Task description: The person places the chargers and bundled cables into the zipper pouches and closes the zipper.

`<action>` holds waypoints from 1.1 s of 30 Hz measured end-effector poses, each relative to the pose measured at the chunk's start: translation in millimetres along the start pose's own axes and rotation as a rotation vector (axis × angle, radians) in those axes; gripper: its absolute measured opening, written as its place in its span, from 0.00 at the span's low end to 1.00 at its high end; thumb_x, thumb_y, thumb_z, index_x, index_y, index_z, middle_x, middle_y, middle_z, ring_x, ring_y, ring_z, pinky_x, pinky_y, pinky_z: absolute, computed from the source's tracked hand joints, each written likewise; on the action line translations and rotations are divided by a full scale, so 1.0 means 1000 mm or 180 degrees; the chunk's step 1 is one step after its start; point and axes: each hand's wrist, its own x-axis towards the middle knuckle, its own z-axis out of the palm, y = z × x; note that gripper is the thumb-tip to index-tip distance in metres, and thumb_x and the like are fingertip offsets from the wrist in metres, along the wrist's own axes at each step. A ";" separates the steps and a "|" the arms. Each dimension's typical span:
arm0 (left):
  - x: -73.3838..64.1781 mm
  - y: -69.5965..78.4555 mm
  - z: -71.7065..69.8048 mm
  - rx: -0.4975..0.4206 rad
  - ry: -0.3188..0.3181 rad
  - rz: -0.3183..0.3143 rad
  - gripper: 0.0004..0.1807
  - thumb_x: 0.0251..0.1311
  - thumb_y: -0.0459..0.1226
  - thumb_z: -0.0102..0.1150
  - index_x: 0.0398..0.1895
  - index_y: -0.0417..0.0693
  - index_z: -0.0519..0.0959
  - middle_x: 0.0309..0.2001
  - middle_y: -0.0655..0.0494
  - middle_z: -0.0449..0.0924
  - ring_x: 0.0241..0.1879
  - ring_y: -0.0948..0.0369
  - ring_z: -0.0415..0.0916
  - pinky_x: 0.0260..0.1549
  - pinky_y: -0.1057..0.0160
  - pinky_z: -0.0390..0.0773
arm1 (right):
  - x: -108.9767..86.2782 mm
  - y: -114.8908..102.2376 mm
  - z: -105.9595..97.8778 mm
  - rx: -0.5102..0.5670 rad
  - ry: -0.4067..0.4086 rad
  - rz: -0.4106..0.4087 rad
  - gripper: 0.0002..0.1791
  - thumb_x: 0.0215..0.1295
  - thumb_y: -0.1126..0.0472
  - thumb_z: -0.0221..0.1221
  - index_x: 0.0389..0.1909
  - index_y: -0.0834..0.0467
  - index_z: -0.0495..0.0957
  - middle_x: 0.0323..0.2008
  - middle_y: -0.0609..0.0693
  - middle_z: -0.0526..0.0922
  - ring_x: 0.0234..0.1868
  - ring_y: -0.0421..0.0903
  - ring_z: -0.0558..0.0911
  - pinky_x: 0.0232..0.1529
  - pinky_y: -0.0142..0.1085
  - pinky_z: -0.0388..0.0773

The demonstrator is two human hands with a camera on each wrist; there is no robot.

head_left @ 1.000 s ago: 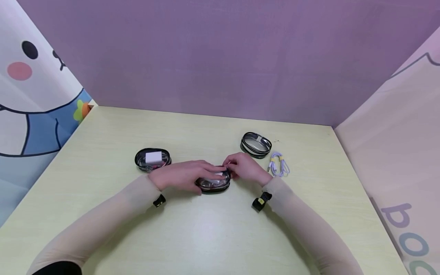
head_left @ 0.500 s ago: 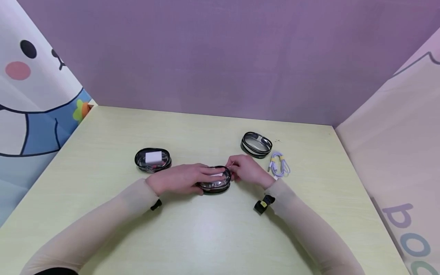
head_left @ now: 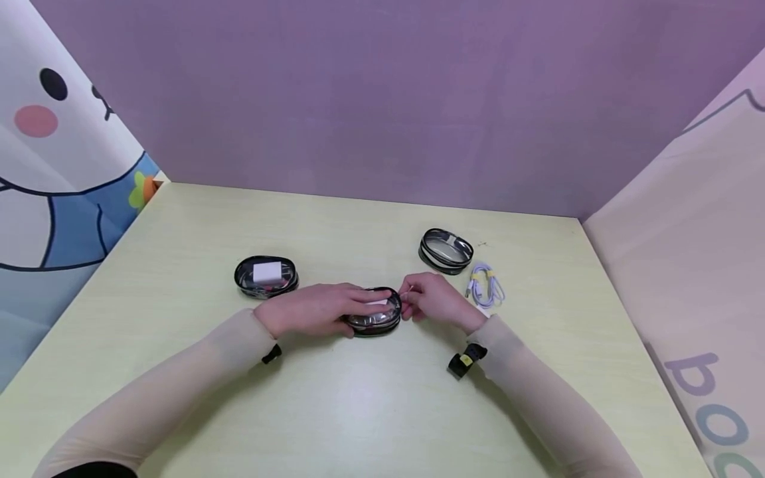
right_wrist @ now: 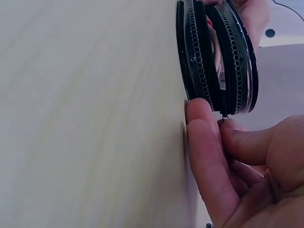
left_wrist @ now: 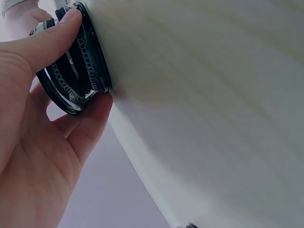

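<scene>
A small oval zip case (head_left: 376,323) with black edging and a clear top lies on the table in front of me. My left hand (head_left: 313,309) holds it, fingers across the top; the left wrist view shows the thumb on one side of the case (left_wrist: 97,61) and fingertips on the other. My right hand (head_left: 436,302) is at the case's right end. In the right wrist view its thumb and forefinger pinch the zipper pull (right_wrist: 225,117). The zipper teeth (right_wrist: 197,61) stand apart there, with a pale cable (right_wrist: 217,52) inside. Left fingers hide part of the case's top.
To the left lies a similar clear-topped case (head_left: 265,277) with a white block in it. At the back right lies another oval case (head_left: 445,251), see-through. Beside it is a coiled lavender cable (head_left: 485,287) with yellow ties. A purple wall (head_left: 382,99) closes the table's back.
My right hand has moved slightly right and toward me around the case's right end. The left hand has shifted a little but still holds the case.
</scene>
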 end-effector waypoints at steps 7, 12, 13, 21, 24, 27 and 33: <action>-0.001 0.000 0.000 0.0018 -0.0001 -0.0003 0.40 0.62 0.42 0.68 0.76 0.66 0.62 0.77 0.69 0.52 0.71 0.57 0.60 0.63 0.51 0.69 | -0.008 0.001 0.001 0.0230 -0.0066 0.0044 0.08 0.74 0.71 0.51 0.34 0.64 0.77 0.28 0.55 0.85 0.30 0.49 0.86 0.31 0.41 0.85; -0.001 0.000 0.000 0.0079 -0.0010 0.0017 0.40 0.62 0.42 0.68 0.76 0.66 0.61 0.77 0.70 0.51 0.71 0.57 0.59 0.64 0.52 0.67 | -0.013 0.005 0.001 0.0392 -0.0119 0.0086 0.08 0.75 0.70 0.50 0.36 0.66 0.76 0.30 0.56 0.85 0.31 0.49 0.86 0.33 0.41 0.85; -0.001 0.000 0.000 0.0080 -0.0011 0.0006 0.40 0.62 0.42 0.68 0.76 0.66 0.61 0.77 0.70 0.51 0.71 0.57 0.59 0.64 0.52 0.67 | -0.013 0.006 0.001 0.0405 -0.0120 0.0089 0.08 0.75 0.70 0.50 0.36 0.66 0.76 0.30 0.56 0.85 0.31 0.49 0.86 0.33 0.41 0.85; 0.000 -0.001 0.001 0.0074 0.0007 -0.0017 0.41 0.61 0.43 0.68 0.76 0.67 0.60 0.77 0.73 0.50 0.71 0.59 0.59 0.64 0.53 0.67 | -0.018 0.007 0.002 0.0446 -0.0058 0.0118 0.07 0.74 0.70 0.51 0.35 0.65 0.76 0.31 0.57 0.85 0.32 0.51 0.86 0.34 0.43 0.85; 0.000 -0.001 0.001 0.0064 0.0018 -0.0014 0.41 0.62 0.43 0.68 0.76 0.68 0.60 0.77 0.73 0.50 0.71 0.59 0.59 0.64 0.53 0.67 | -0.021 0.006 0.002 0.0466 -0.0056 0.0116 0.07 0.74 0.71 0.51 0.35 0.66 0.76 0.31 0.57 0.85 0.32 0.52 0.86 0.34 0.43 0.85; 0.000 -0.002 0.001 0.0092 0.0001 -0.0047 0.41 0.62 0.44 0.68 0.75 0.70 0.59 0.77 0.75 0.49 0.71 0.61 0.59 0.63 0.54 0.68 | -0.023 0.006 0.003 0.0488 -0.0067 0.0117 0.07 0.74 0.71 0.51 0.35 0.67 0.75 0.31 0.57 0.85 0.32 0.52 0.86 0.34 0.43 0.85; -0.001 0.000 0.001 0.0119 0.0018 -0.0047 0.41 0.62 0.44 0.68 0.76 0.69 0.59 0.76 0.75 0.50 0.71 0.61 0.59 0.62 0.55 0.69 | -0.026 0.005 0.004 0.0543 -0.0055 0.0134 0.06 0.74 0.71 0.51 0.36 0.67 0.75 0.32 0.58 0.85 0.32 0.53 0.86 0.34 0.43 0.85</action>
